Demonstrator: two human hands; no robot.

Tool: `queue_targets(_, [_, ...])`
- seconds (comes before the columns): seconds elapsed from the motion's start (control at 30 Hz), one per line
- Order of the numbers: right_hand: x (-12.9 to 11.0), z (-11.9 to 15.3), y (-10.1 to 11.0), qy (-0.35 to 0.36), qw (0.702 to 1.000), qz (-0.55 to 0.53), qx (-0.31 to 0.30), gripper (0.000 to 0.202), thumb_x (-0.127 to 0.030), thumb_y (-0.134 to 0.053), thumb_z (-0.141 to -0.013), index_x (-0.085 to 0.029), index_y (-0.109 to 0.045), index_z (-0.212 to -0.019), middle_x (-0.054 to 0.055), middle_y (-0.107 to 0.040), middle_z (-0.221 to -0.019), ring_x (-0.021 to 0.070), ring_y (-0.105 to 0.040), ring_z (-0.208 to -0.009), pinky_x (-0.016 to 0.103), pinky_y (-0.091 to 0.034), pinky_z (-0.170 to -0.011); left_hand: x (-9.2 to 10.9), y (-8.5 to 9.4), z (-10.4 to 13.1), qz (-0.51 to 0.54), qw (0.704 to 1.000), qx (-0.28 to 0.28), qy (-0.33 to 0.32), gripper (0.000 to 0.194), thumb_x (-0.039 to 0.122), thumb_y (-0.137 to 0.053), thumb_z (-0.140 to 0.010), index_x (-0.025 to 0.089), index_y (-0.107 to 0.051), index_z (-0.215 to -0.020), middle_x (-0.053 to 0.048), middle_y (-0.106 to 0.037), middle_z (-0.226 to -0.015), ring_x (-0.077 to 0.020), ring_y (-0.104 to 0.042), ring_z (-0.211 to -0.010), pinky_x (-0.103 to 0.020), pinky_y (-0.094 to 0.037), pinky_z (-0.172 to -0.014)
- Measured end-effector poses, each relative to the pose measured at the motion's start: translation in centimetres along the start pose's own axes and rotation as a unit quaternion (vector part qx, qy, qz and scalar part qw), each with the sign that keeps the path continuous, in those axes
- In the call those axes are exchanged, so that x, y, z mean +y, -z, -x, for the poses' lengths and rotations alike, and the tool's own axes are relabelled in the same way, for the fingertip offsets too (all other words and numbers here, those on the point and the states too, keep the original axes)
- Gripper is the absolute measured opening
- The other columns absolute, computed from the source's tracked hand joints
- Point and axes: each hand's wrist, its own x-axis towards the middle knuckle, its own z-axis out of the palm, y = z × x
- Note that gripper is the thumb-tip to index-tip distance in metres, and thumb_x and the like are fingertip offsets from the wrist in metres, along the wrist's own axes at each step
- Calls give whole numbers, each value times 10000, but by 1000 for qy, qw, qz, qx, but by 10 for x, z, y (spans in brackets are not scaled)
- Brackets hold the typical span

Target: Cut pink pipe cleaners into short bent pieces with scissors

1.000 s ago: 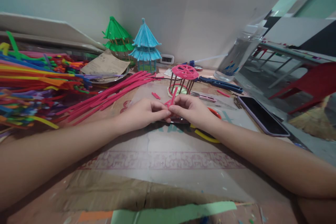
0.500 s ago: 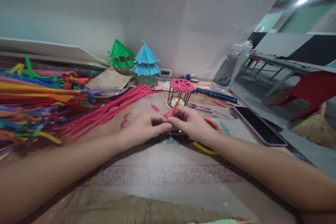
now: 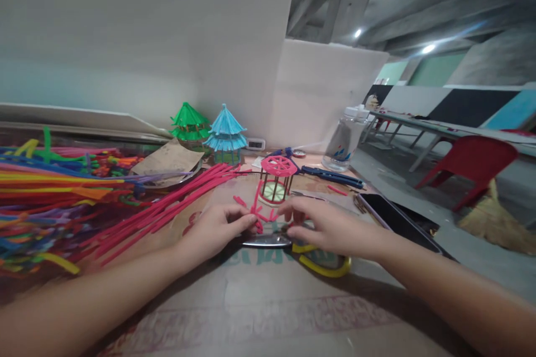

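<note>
My left hand (image 3: 221,234) pinches a short pink pipe-cleaner piece (image 3: 256,198) that stands up from the fingertips. More cut pink pieces (image 3: 272,214) lie just beyond it, over a shiny metal tray (image 3: 266,244). My right hand (image 3: 324,224) hovers at the tray's right side, thumb and fingers apart, with nothing visible in it. Behind the hands stands a small pavilion frame (image 3: 280,166) with a pink wheel-shaped top, brown posts and a pale green base. Yellow-handled scissors (image 3: 326,269) lie partly under my right hand.
Pink pipe cleaners (image 3: 167,213) and a multicoloured heap (image 3: 54,189) spread on the left. Green (image 3: 189,122) and blue (image 3: 226,131) pavilions stand at the back. On the right are pliers (image 3: 333,177), a water bottle (image 3: 344,139) and a phone (image 3: 397,226).
My right hand has let go of the pink piece and moved right, its fingers parting. My left hand keeps its pinch. The camera view has tilted up and turned slightly right.
</note>
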Motion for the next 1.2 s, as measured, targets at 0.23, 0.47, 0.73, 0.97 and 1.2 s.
queue_targets(0.23, [21, 29, 5, 8, 993, 95, -74, 534, -176, -644, -773, -298, -544, -1284, 52, -601, -1192, 226, -566, -1062, 328, -446, -884, -2, 1, -3, -3, 1000, 15, 2, 340, 462, -589, -873, 158, -724, -805, -54, -749, -820, -177, -664, -764, -253, -463, -692])
queue_targets(0.47, [20, 25, -8, 7, 987, 134, -83, 661, -53, -498, -739, -275, -510, -1362, 97, -582, -1134, 238, -585, -986, 351, -476, -824, 1, 4, -6, 38, 999, 26, 11, 319, 452, -602, -868, 162, -699, -778, -59, -757, -853, -185, -687, -812, -261, -490, -746])
queue_targets(0.73, [26, 23, -16, 22, 999, 25, -37, 523, -120, -581, -784, -281, -555, -1281, 41, -627, -1223, 205, -589, -1081, 306, -447, -920, 1, 7, -8, 90, 992, 67, 50, 343, 499, -655, -801, 158, -693, -806, -61, -749, -826, -222, -702, -803, -302, -515, -749])
queue_targets(0.97, [25, 24, 9, 0, 996, -35, -84, 418, -393, -581, -888, -249, -542, -1278, 66, -634, -1163, 230, -593, -1012, 341, -469, -870, 2, 7, -4, 64, 997, 27, 29, 333, 481, -615, -838, 156, -674, -800, -65, -749, -836, -191, -688, -781, -268, -497, -689])
queue_targets(1.2, [27, 25, 18, -74, 991, -2, -110, 460, -470, -671, -782, -208, -578, -1149, 56, -653, -994, 228, -587, -864, 317, -470, -755, 0, 3, 1, 59, 998, 1, 6, 298, 442, -604, -860, 163, -676, -781, -39, -740, -765, -174, -686, -742, -258, -494, -699])
